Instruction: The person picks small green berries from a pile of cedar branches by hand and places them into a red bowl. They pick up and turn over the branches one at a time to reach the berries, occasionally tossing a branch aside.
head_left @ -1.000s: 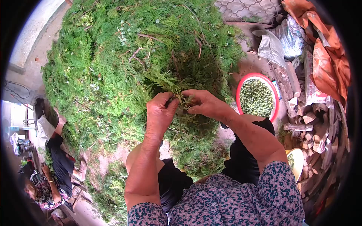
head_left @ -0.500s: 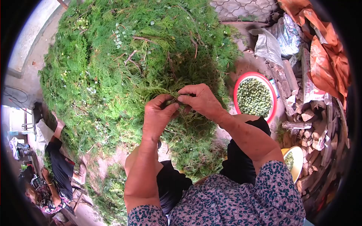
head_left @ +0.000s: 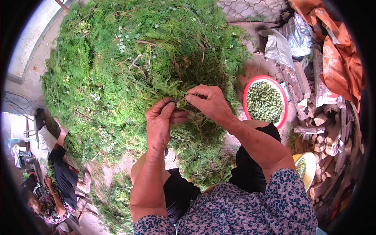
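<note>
A small green sprig [head_left: 168,91] with feathery leaves is held between my two hands, above a large heap of leafy green branches [head_left: 98,78]. My left hand [head_left: 161,117] pinches its lower end between thumb and forefinger. The fingertips of my right hand [head_left: 209,103] are closed on the sprig's right side, close to the left fingertips. To the right of my right hand, a red-rimmed basin [head_left: 245,102] holds many small round green fruits [head_left: 264,102].
At lower right stands a yellow basin [head_left: 310,168] with some green pieces. Chopped firewood [head_left: 319,141], plastic bags [head_left: 297,37] and an orange sheet [head_left: 337,66] line the right side. A seated person [head_left: 58,184] is at lower left.
My left hand has turned and shifted slightly left, its thumb now pressed against the forefinger. The sprig stands more upright, and my right fingertips have moved slightly.
</note>
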`<state>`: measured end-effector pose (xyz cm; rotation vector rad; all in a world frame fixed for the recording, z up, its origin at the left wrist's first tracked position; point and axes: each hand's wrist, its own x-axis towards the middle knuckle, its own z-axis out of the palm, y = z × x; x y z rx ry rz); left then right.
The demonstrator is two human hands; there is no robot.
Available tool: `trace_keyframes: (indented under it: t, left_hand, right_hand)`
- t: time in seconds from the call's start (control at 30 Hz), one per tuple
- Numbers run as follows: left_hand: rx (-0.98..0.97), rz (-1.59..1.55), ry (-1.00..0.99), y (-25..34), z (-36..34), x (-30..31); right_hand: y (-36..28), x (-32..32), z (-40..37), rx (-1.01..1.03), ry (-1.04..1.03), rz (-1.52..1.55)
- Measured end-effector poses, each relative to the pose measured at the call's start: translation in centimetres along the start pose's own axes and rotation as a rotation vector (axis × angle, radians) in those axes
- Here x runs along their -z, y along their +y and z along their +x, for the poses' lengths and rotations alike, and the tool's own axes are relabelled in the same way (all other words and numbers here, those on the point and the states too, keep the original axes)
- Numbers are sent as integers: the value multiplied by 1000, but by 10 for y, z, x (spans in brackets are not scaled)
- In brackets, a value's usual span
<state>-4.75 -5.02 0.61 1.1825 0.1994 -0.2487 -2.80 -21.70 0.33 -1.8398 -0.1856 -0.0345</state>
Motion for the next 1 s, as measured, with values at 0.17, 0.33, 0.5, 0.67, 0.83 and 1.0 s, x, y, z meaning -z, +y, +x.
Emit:
trace_keyframes:
  t: [0.17, 0.33, 0.5, 0.67, 0.83, 1.0]
  left_hand:
    - [-18, 31, 28, 1, -1, -7]
    - [-41, 86, -2, -6, 4, -5]
    - [-61, 103, -37, -5, 4, -5]
    - [-86, 163, -38, -6, 4, -5]
    - [-112, 215, -34, -5, 1, -6]
    - [-109, 84, -103, -13, 6, 2]
  right_hand:
    - [4, -1, 1, -118, -18, 94]
    - [3, -2, 1, -138, -57, 25]
    - [16, -7, 1, 23, -94, 97]
    - [11, -4, 0, -40, -126, 153]
    - [10, -6, -2, -28, -118, 191]
    - [16, -4, 1, -190, -187, 364]
